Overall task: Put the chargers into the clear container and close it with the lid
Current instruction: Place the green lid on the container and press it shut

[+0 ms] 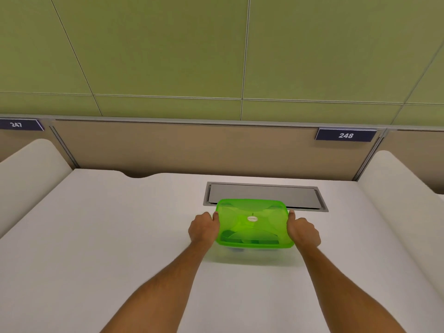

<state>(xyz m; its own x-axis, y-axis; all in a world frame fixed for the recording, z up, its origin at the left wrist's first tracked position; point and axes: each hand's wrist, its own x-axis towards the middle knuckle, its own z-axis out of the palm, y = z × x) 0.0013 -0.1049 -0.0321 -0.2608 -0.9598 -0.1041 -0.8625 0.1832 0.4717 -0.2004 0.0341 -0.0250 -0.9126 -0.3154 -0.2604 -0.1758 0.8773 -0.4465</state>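
A translucent green lid with a small round sticker in its middle covers the clear container, whose lower wall shows faintly beneath the lid's front edge. The container sits on the white desk. My left hand grips the lid's left side and my right hand grips its right side, thumbs on top of the rim. Dark shapes show through the lid near its front; I cannot tell what they are. No charger lies in plain sight.
A grey metal cable hatch is set into the desk just behind the container. White curved side dividers flank the desk. A beige back panel carries number plates 247 and 248.
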